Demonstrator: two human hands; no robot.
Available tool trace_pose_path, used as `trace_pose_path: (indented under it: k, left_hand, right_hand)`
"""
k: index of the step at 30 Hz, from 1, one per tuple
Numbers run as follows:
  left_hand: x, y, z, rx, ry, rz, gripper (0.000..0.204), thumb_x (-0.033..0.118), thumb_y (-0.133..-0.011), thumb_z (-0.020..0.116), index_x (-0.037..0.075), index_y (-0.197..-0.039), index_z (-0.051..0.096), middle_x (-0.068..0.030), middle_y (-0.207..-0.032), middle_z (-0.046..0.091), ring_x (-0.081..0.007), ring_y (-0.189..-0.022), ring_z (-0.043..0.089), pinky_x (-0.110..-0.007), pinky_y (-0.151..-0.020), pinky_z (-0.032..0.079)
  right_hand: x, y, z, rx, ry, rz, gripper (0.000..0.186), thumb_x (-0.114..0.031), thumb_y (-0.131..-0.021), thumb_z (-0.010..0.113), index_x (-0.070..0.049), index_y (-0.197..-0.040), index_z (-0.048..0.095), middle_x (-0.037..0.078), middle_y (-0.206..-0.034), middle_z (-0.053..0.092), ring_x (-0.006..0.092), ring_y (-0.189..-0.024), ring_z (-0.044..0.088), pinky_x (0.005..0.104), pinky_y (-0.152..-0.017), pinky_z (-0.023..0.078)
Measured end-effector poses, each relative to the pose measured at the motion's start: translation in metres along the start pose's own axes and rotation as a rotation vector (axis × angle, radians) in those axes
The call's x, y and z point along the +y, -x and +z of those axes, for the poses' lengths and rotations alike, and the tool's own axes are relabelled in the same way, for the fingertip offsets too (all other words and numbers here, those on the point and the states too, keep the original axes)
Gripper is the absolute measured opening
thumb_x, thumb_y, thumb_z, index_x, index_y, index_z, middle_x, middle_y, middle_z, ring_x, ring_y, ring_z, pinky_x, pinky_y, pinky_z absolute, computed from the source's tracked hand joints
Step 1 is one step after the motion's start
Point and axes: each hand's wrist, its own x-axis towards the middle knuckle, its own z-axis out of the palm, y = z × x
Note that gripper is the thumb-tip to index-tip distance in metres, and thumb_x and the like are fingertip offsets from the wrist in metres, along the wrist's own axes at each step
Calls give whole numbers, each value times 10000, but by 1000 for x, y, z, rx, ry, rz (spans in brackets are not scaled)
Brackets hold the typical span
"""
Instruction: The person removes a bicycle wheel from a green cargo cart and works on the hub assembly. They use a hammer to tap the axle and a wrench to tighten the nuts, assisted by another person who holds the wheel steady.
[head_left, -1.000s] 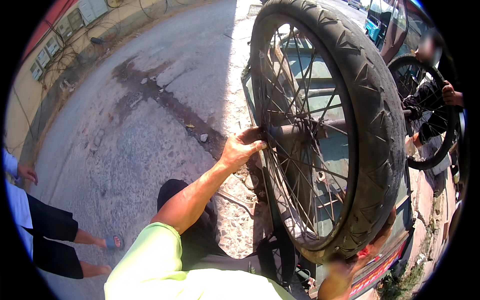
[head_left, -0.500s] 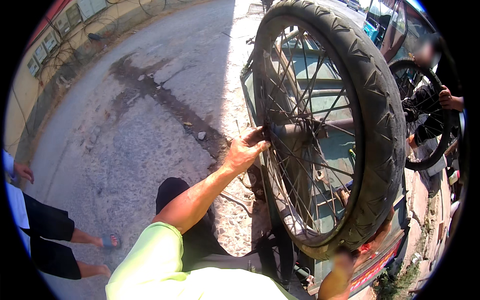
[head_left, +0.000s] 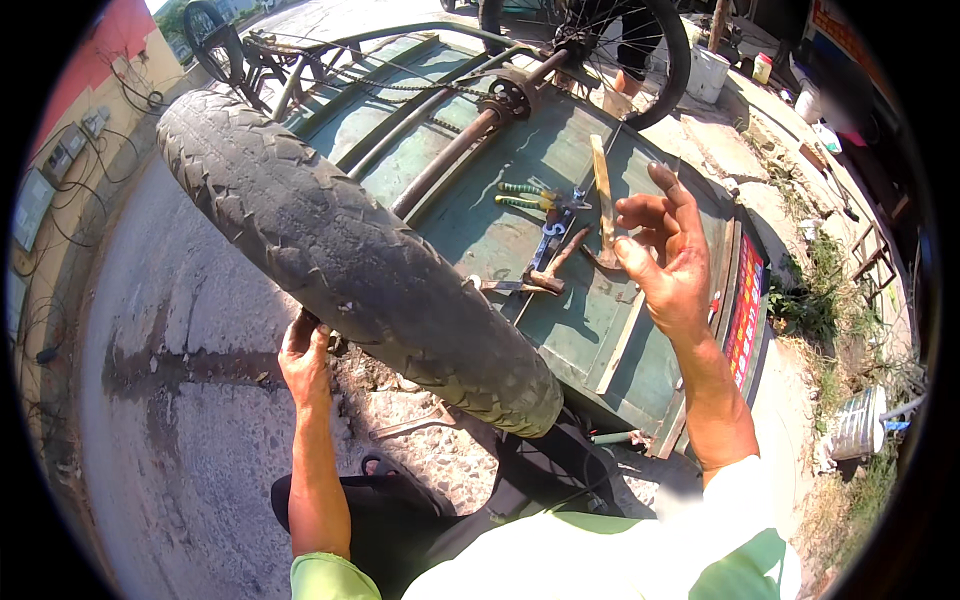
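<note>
My left hand (head_left: 305, 360) grips a worn, treaded black wheel (head_left: 355, 270) at its lower left side, fingers tucked behind it. My right hand (head_left: 665, 255) is raised off the tire, fingers spread and curved, palm up, over an upturned green cart bed (head_left: 600, 330). On the bed lie pliers (head_left: 525, 200) with green handles, a small hammer (head_left: 555, 270), a long tool with pale wooden handle (head_left: 600, 180) and some metal tools. A rusty axle (head_left: 455, 155) with sprocket and chain crosses the bed beyond the wheel.
A second spoked wheel (head_left: 670, 75) stands at the back, a person's legs (head_left: 630, 50) behind it. White buckets (head_left: 708, 75), a metal pail (head_left: 855, 425) and weeds (head_left: 815, 310) line the right. A wall (head_left: 90, 120) with meters and wires runs left. A metal tool (head_left: 410, 425) lies on the ground.
My view has swung round; the wheel now lies diagonally across the left, seen tread-on. My right hand has left the tire and risen open. Tools on the bed have come into sight.
</note>
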Motion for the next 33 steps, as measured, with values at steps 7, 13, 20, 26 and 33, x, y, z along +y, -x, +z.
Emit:
trace_pose_path:
  k: [7,13,20,26,33]
  left_hand:
    - [0,-3,4,-47,9,10,438,150,-874,737,-53,-1231,584,-90,-1150,653,-166,-1017,617,-294,-901,490]
    - [8,1,4,-40,2,-3,422,168,-892,722,-49,-1225,581,-72,-1136,654,-149,-1004,614,-282,-888,489]
    - [1,-7,1,-66,-21,18,425,157,-874,731,-57,-1211,583,-78,-1149,651,-151,-1029,601,-287,-926,462]
    - [8,2,2,10,-32,-10,410,105,-850,711,-49,-1212,595,-82,-1139,660,-164,-1021,618,-292,-916,477]
    - [29,-1,37,-69,65,-20,516,160,-842,748,-40,-1277,556,-73,-1141,642,-128,-995,609,-272,-887,499]
  right_hand:
    - [102,30,-37,-35,387,238,699,-54,-752,731,-115,-1392,454,40,-925,660,118,-818,642,277,-766,545]
    - [120,27,-4,-240,536,151,655,-140,-741,711,-106,-1353,482,55,-949,665,238,-906,632,381,-816,514]
    - [178,-35,16,-332,824,145,660,-109,-718,669,-104,-1349,476,104,-991,679,334,-989,613,459,-862,490]
    - [198,-55,54,-553,1146,238,663,-135,-697,687,-28,-1315,471,207,-1087,657,388,-1072,569,470,-907,480]
    - [207,-60,19,-445,1007,328,651,-173,-724,668,-41,-1329,468,230,-1088,662,401,-1017,619,488,-870,491]
